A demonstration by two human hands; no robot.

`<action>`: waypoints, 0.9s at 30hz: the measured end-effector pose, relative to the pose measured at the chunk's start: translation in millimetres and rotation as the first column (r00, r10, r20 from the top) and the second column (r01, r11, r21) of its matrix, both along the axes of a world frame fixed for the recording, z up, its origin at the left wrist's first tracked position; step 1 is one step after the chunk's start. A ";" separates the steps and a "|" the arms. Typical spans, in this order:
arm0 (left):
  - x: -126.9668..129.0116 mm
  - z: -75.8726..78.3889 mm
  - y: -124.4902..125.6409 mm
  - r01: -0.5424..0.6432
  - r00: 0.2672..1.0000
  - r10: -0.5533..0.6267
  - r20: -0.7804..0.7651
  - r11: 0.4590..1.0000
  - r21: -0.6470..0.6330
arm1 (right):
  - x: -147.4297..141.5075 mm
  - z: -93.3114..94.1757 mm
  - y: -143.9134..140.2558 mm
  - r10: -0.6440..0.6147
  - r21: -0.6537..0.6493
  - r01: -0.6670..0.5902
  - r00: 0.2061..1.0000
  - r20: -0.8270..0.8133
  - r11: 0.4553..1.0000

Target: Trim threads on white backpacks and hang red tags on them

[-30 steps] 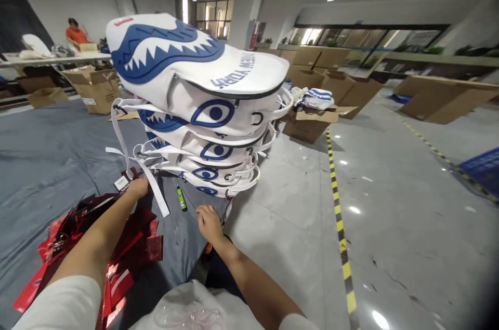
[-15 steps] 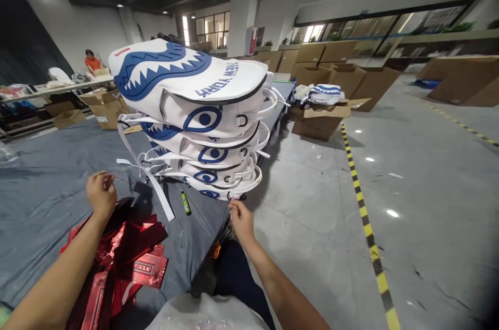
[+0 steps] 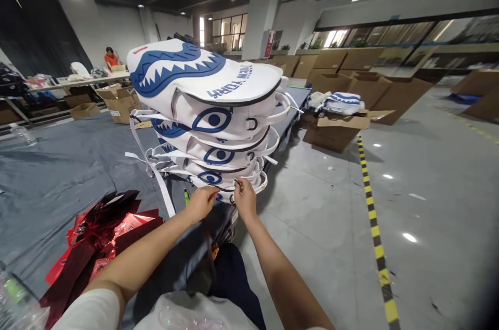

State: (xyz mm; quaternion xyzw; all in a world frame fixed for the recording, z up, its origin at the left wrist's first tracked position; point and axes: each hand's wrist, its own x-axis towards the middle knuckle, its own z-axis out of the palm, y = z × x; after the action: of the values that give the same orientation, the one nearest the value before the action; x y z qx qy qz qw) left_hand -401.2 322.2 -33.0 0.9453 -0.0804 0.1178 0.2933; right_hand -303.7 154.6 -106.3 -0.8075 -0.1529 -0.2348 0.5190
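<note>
A tall stack of white backpacks (image 3: 230,93) with blue shark teeth, eye prints and "NEW YORK" lettering stands on the table edge in front of me. Both my hands are at the front of its lower bags. My left hand (image 3: 201,203) is closed in a pinch by the lowest eye print; what its fingertips hold is too small to name. My right hand (image 3: 245,200) pinches close to the bags' side loops, its hold also unclear. Shiny red and dark tags (image 3: 132,223) lie in a pile left of my forearm. A green marker-like tube (image 3: 186,196) is partly hidden behind my left hand.
Grey cloth covers the table (image 3: 78,158). An open carton (image 3: 335,130) with more white bags stands on the floor to the right, near yellow-black tape (image 3: 368,195). Several cartons (image 3: 358,83) stand behind. A person in orange (image 3: 112,58) is at a far table. Clear plastic (image 3: 19,299) lies lower left.
My left hand has moved right, from above the red tags to the front of the stack. My right hand has risen slightly against the lower bags. The view has turned a little left.
</note>
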 end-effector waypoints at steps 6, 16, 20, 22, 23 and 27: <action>36.9 -27.1 -16.1 -0.028 0.996 0.026 -0.088 0.999 -0.024 | 7.4 -4.6 -17.2 0.171 0.218 -0.139 0.976 -0.138 0.966; 68.9 -26.6 -35.5 -0.020 0.986 -0.025 -0.163 0.962 -0.273 | 1.3 7.8 -17.0 0.375 0.538 -0.133 0.850 -0.370 0.832; 75.8 -30.8 -34.9 -0.008 0.971 -0.094 -0.219 0.906 -0.423 | 1.7 14.0 -17.0 0.409 0.625 -0.074 0.815 -0.410 0.777; 77.0 -34.1 -33.3 0.000 0.961 -0.135 -0.241 0.872 -0.490 | 0.4 17.0 -14.1 0.408 0.651 -0.056 0.819 -0.404 0.757; 77.5 -35.6 -32.6 -0.001 0.957 -0.150 -0.249 0.854 -0.520 | -0.4 18.2 -11.8 0.404 0.661 -0.048 0.824 -0.397 0.749; 78.9 -36.6 -31.7 -0.005 0.940 -0.205 -0.273 0.792 -0.611 | -1.0 21.3 -2.9 0.369 0.685 -0.023 0.856 -0.363 0.728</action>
State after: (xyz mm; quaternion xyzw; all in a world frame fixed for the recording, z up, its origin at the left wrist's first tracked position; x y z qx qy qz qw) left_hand -322.3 290.6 -69.6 0.8028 -0.0398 -0.0361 0.5938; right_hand -304.7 151.6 -85.0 -0.5821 -0.0152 -0.0093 0.8129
